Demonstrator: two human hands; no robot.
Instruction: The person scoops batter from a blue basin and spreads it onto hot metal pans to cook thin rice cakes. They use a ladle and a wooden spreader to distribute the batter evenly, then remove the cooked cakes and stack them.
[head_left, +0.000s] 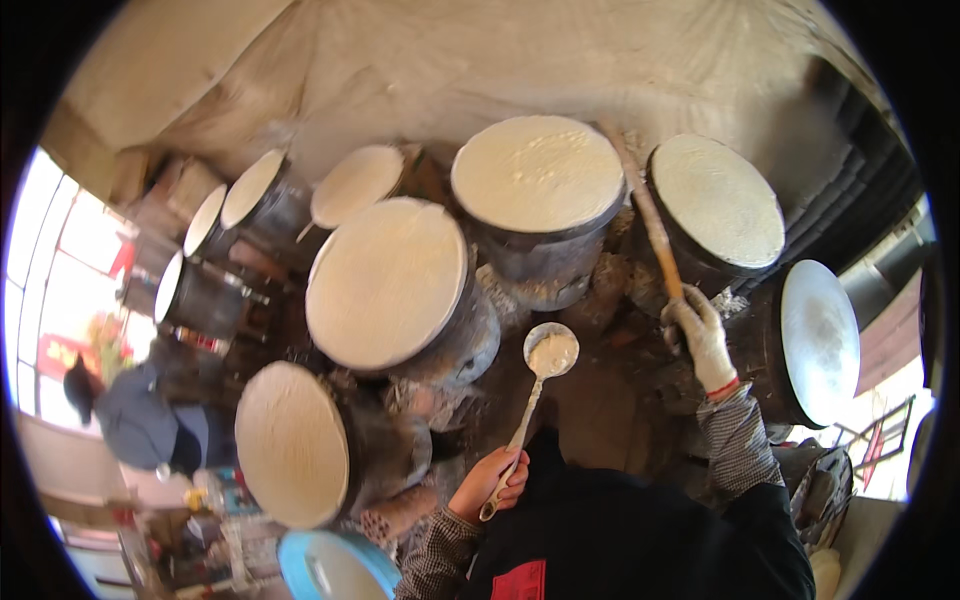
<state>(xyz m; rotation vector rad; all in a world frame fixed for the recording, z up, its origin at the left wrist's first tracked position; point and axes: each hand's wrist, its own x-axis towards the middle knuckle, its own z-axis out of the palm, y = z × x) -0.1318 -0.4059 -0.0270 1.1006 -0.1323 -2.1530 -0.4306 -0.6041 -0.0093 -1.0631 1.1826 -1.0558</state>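
Note:
My left hand (493, 481) is bare and closed around the handle of a ladle (523, 420). Pale batter (553, 352) lies in the ladle's bowl, over the dark floor between the stoves. A knitted work glove with a red cuff covers my right hand (699, 334), which grips a long wooden stick (651, 217). The stick's far end reaches between two round griddles on drum stoves. Batter covers the griddle ahead (537, 174), the one at right (717, 201), the one left of centre (386, 285) and the near left one (292, 444). The far right griddle (819, 343) shows bare metal.
Several smaller coated griddles (356, 184) stand on stoves at the far left. A person in dark clothes (142, 420) bends near the left window. A blue tub (337, 566) and a perforated coal briquette (399, 511) are near my left side. Stacked dark objects line the right wall.

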